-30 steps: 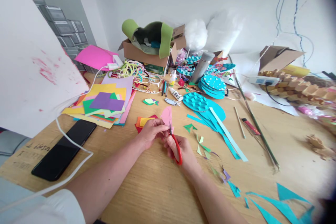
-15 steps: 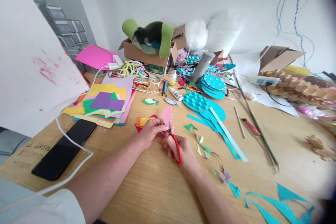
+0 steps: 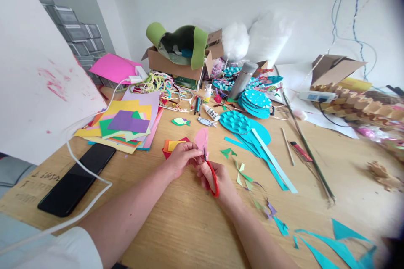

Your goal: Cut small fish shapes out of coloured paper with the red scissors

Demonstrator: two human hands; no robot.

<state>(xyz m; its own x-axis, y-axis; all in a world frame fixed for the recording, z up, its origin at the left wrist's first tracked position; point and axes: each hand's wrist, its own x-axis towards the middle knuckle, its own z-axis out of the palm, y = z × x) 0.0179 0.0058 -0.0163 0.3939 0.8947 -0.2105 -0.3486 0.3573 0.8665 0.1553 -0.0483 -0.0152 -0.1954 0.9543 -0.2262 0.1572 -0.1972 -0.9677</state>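
Note:
Between thumb and fingers, my left hand (image 3: 186, 157) pinches a piece of pink paper (image 3: 201, 138) that stands up above the table. My right hand (image 3: 217, 178) grips red-handled scissors (image 3: 214, 178), their blades pointing away from me and touching the pink paper. Just beyond my left hand lie small red, orange and yellow paper pieces (image 3: 176, 146). Farther out rest a green and white paper fish (image 3: 181, 122) and a grey-white paper fish (image 3: 207, 122). Green paper scraps (image 3: 242, 173) are scattered to the right of the scissors.
Coloured paper sheets (image 3: 128, 124) are piled at left, near a black phone (image 3: 77, 180) crossed by a white cable (image 3: 91, 172). Blue paper discs and strips (image 3: 260, 134), a glue bottle (image 3: 212, 112), a thin stick (image 3: 311, 151) and a steel flask (image 3: 243, 80) lie or stand beyond and right.
The pink paper has shifted very slightly at the scissor blades. Both hands keep nearly the same place and hold.

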